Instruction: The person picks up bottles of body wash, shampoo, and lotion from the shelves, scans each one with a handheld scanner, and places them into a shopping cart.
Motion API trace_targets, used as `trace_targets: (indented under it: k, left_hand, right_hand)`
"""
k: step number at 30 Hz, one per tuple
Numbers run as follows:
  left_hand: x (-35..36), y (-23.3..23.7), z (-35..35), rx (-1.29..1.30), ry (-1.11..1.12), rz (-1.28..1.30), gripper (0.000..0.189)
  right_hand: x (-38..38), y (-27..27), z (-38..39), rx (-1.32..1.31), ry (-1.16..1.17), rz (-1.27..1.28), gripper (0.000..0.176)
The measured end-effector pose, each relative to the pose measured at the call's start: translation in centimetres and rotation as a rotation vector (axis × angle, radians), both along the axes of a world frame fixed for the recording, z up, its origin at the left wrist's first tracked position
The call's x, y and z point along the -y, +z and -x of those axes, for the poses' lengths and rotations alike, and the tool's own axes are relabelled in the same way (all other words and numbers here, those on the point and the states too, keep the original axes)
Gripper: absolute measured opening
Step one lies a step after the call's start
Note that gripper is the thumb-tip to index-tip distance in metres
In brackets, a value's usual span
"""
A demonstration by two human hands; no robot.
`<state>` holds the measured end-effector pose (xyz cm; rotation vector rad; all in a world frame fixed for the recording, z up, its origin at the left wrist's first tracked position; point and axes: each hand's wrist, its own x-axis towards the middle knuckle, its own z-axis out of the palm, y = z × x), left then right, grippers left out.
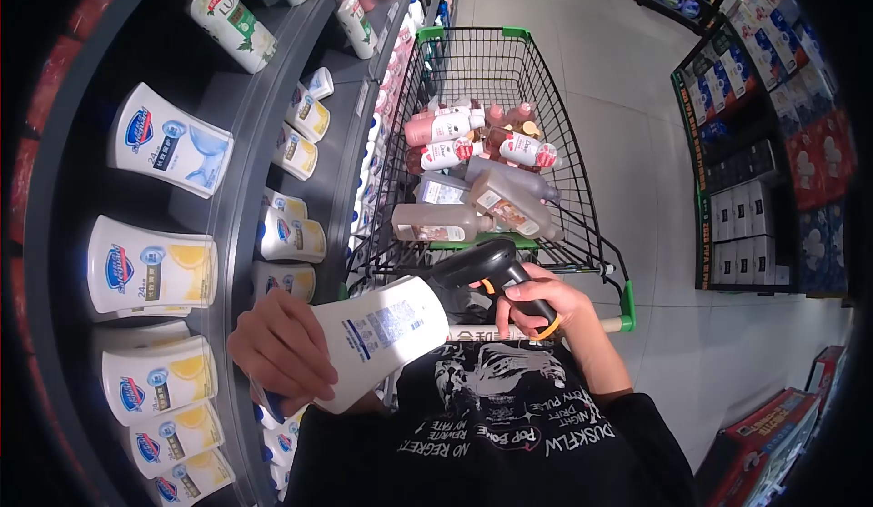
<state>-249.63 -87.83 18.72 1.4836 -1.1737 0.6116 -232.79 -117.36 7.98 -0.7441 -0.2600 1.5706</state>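
Note:
In my left hand (286,348) is a white body wash bottle (409,352), tilted, with its printed back label facing up. My fingers wrap around its lower-left end and hide that part. My right hand (556,302) grips the handle of a black handheld barcode scanner (486,263) with orange trim. The scanner's head points left, just above the bottle's upper right end. Beyond both hands stands a black wire shopping cart (582,180) with green corners. Inside it lie several pink-labelled bottles (446,128) and several clear bottles with grey contents (436,222).
Along the left runs a dark shelf (241,157) with several Safeguard bottles (155,266) and a Lux bottle (229,23). Grey floor tiles (637,143) lie right of the cart. Farther right are a display rack (727,170) and a red box (759,443) on the floor.

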Motion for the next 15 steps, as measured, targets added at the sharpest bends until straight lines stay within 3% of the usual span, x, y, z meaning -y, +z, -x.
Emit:
trace_targets:
  k: [9, 13, 15]
  left_hand:
    - [0.9, 2.5, -0.9, -0.079, -0.001, -0.272, 0.023]
    - [1.5, 2.4, -2.6, -0.129, 0.055, -0.342, 0.014]
    - [1.8, 2.0, -3.2, -0.166, 0.159, -0.324, 0.008]
  right_hand:
    - [1.5, -0.5, 0.8, -0.115, 0.015, -0.059, 0.047]
    - [1.9, 0.4, 1.9, -0.194, 0.081, -0.124, 0.051]
    - [1.8, 0.5, 1.5, -0.155, -0.001, -0.083, 0.051]
